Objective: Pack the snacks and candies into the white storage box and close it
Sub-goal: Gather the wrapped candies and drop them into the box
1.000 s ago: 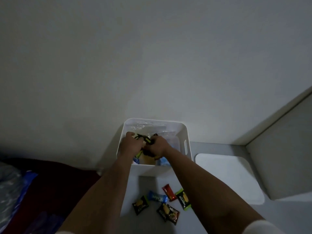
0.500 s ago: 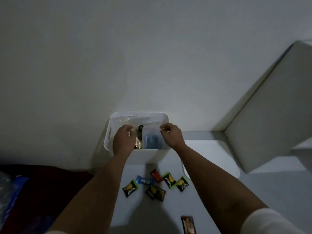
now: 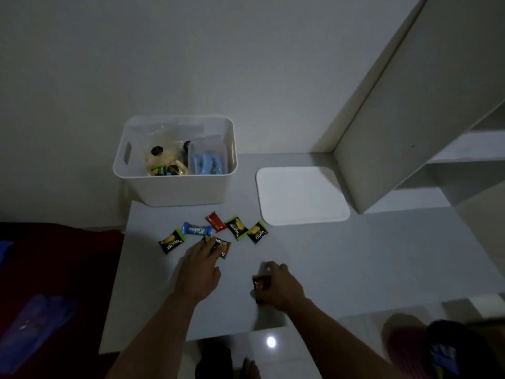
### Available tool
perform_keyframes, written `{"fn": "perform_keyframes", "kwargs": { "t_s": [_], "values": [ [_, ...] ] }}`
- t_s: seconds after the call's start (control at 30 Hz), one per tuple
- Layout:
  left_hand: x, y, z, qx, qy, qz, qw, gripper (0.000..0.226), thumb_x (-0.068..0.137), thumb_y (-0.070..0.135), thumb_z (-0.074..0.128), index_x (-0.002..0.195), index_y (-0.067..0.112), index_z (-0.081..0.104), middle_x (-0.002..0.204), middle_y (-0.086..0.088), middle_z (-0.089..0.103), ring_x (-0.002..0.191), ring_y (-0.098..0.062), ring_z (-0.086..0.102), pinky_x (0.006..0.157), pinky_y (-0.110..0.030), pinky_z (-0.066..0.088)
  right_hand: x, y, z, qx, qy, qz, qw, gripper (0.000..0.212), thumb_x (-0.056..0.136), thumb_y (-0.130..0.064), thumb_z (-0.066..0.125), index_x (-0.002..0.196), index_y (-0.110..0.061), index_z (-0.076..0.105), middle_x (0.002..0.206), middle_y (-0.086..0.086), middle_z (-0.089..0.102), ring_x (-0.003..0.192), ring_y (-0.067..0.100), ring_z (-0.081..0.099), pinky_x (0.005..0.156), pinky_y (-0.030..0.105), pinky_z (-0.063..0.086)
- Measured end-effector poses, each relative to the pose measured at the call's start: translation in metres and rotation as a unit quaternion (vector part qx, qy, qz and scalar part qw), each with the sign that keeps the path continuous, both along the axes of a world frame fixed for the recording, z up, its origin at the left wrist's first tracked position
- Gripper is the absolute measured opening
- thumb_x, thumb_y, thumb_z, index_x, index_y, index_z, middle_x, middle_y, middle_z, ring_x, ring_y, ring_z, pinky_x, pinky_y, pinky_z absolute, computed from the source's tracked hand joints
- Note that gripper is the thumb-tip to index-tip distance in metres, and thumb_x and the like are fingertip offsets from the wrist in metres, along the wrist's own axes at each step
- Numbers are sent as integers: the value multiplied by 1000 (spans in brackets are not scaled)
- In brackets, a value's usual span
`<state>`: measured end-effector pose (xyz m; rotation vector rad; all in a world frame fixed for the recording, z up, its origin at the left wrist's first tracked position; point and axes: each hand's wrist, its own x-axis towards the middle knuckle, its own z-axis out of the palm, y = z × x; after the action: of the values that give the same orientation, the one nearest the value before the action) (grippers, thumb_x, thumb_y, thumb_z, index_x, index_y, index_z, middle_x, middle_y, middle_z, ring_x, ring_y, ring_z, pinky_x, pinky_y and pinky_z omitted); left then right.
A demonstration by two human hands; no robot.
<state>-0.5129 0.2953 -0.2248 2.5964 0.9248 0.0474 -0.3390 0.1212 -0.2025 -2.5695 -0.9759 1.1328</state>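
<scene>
The white storage box (image 3: 175,191) stands open at the back of the white table, with bagged snacks and a blue-filled clear pouch inside. Its white lid (image 3: 302,195) lies flat to the right. Several small candy packets lie in front of the box: a blue one (image 3: 197,230), a red one (image 3: 216,221), and three green-edged black ones (image 3: 171,241) (image 3: 236,227) (image 3: 257,232). My left hand (image 3: 200,266) reaches onto an orange-black packet (image 3: 222,247), its fingertips on it. My right hand (image 3: 278,287) grips a dark brown snack bar (image 3: 261,284) near the table's front.
A white shelf unit (image 3: 410,119) rises at the right behind the lid. A dark red surface with a blue plastic bag (image 3: 32,324) lies left of the table. Slippers sit on the glossy floor at bottom right.
Both hands have left the box and come back toward me. The left now touches the orange-black packet; the right has taken hold of the brown bar. The view has tilted down.
</scene>
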Motion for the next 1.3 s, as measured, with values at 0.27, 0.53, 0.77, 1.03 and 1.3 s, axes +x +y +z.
{"fn": "perform_keyframes", "kwargs": {
  "t_s": [0.27, 0.53, 0.77, 1.03, 1.3],
  "values": [
    [28, 4, -38, 93, 26, -9, 995, 47, 84, 26, 68, 130, 27, 62, 134, -5, 57, 121, -34, 51, 86, -45, 50, -1, 27, -25, 184, -48, 24, 981, 12, 94, -14, 53, 93, -26, 51, 96, -6, 50, 79, 11, 49, 60, 15, 32],
    [30, 31, -34, 86, -80, 45, 992, 21, 86, 18, 66, 107, 16, 68, 107, -4, 64, 101, -24, 52, 83, -36, 50, 36, 99, -31, 302, -153, -54, 939, 11, 86, -23, 60, 90, -21, 50, 91, -2, 46, 84, 16, 46, 67, 37, 47],
    [-9, 79, -48, 165, -164, 186, 955, 21, 89, 4, 65, 109, 5, 67, 118, -18, 60, 107, -37, 55, 90, -41, 41, 24, 140, -61, 247, -253, 112, 929, 47, 90, -68, 48, 115, -30, 56, 118, -1, 50, 114, 20, 44, 93, 41, 38],
    [-20, 72, -66, 81, -87, 145, 982, 45, 79, 49, 68, 113, 20, 63, 138, -9, 51, 132, -35, 43, 100, -48, 38, 20, 130, -88, 270, -284, 171, 904, 40, 95, -62, 52, 123, -35, 63, 137, 0, 50, 131, 25, 46, 104, 49, 30],
    [-11, 83, -67, 106, -5, 66, 992, 75, 89, 68, 50, 153, 30, 39, 168, -7, 18, 151, -39, 21, 120, -60, 16, 18, 131, -92, 234, -303, 131, 914, 43, 94, -67, 47, 122, -39, 62, 144, 1, 49, 134, 24, 43, 101, 46, 34]
  ]
}}
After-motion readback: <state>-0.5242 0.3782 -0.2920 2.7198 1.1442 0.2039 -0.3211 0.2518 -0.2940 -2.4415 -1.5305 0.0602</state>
